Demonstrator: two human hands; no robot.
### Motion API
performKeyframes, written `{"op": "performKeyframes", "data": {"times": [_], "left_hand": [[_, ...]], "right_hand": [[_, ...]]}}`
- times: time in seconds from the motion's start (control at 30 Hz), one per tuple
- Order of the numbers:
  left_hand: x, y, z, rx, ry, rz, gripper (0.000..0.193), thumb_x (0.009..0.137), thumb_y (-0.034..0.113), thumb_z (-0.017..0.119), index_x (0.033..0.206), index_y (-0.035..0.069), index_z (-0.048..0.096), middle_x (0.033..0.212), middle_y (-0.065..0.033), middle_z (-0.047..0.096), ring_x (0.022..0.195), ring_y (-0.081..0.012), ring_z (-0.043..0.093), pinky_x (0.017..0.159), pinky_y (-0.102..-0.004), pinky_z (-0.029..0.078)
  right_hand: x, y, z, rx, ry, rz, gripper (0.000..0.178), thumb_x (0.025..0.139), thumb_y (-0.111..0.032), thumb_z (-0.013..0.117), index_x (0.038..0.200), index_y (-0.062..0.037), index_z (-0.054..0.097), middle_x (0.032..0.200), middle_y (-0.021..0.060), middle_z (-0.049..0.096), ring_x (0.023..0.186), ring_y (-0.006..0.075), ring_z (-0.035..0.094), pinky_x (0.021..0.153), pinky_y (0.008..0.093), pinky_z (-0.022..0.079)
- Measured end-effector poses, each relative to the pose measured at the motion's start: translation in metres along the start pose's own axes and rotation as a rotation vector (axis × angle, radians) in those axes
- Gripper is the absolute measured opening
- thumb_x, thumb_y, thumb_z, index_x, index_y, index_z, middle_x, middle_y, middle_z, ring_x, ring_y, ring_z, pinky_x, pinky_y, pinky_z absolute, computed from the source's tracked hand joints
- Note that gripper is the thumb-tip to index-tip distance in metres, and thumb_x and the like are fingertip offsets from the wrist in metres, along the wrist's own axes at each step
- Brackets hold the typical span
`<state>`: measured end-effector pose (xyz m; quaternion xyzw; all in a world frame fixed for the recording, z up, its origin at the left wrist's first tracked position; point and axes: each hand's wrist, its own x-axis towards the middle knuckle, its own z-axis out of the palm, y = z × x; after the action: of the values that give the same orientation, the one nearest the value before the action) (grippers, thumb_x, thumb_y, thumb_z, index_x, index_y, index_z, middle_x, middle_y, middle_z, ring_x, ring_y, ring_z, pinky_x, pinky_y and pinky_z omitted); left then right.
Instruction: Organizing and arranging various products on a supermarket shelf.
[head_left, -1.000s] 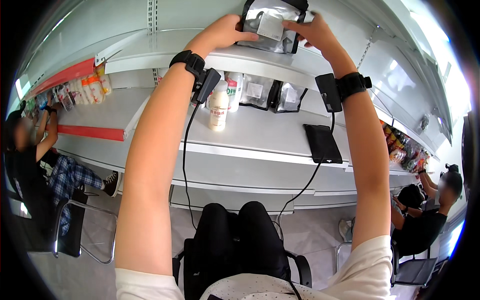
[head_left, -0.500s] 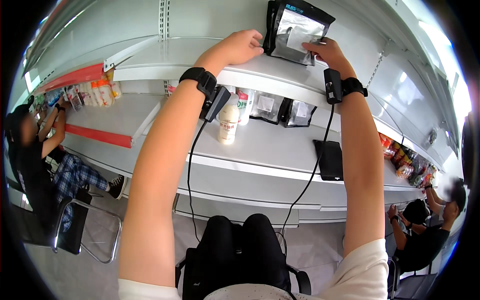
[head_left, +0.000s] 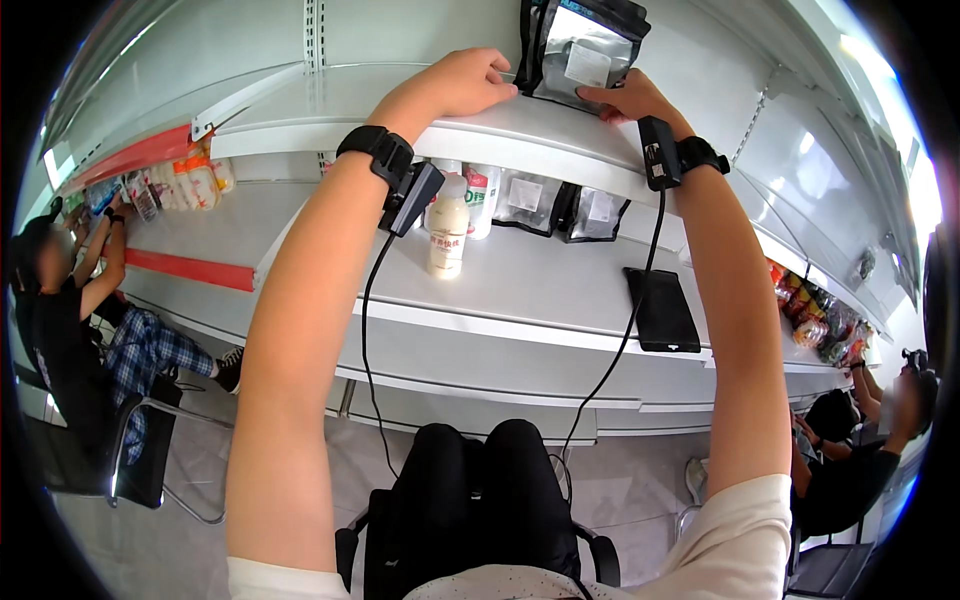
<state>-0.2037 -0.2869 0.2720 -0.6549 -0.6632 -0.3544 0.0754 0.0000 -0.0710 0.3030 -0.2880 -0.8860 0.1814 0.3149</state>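
Note:
A black resealable pouch (head_left: 568,75) with a clear silvery front and a white label stands on the upper shelf (head_left: 340,95). Another dark pouch edge shows just behind it. My right hand (head_left: 632,98) is closed at its lower right edge, thumb lying across the front; the other fingers are partly hidden. My left hand (head_left: 470,82) lies low over the shelf, fingers loosely apart and holding nothing, its fingertips by the pouch's lower left edge. Both wrists wear black straps with small cabled boxes.
Below stand a cream-coloured bottle (head_left: 449,228), a white and green bottle (head_left: 482,200), two more pouches (head_left: 527,202) and a flat black device (head_left: 664,310). Bottles (head_left: 195,182) and colourful packages (head_left: 812,315) line the side shelves. People sit at left (head_left: 75,310) and right (head_left: 850,480).
My right hand has shifted left and slightly down along the pouch, its thumb now further across the front. The left hand stays near the pouch's left side. The view has shifted a little.

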Motion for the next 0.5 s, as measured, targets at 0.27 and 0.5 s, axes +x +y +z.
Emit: {"op": "performKeyframes", "data": {"times": [0.27,0.5], "left_hand": [[0.004,-0.009,-0.001,0.014,-0.011,0.016,0.05,0.093,0.033,0.068,0.128,-0.001,0.058,0.114,-0.0159,0.068,0.107,-0.0249,0.065,0.094,-0.0339,0.05],[0.005,-0.004,0.003,0.034,0.009,-0.05,0.067,0.091,0.042,0.069,0.137,-0.003,0.05,0.131,-0.0205,0.06,0.122,-0.0285,0.058,0.102,-0.0364,0.047]], "right_hand": [[-0.004,-0.012,0.001,-0.109,-0.031,-0.112,0.072,0.065,-0.07,0.079,0.081,-0.0006,0.065,0.061,0.0038,0.062,0.055,0.0141,0.064,0.046,0.0244,0.048],[0.01,0.012,0.005,-0.285,0.234,0.13,0.088,0.052,-0.077,0.081,0.082,0.0047,0.066,0.076,0.0142,0.066,0.067,0.0225,0.067,0.056,0.0305,0.053]]}}
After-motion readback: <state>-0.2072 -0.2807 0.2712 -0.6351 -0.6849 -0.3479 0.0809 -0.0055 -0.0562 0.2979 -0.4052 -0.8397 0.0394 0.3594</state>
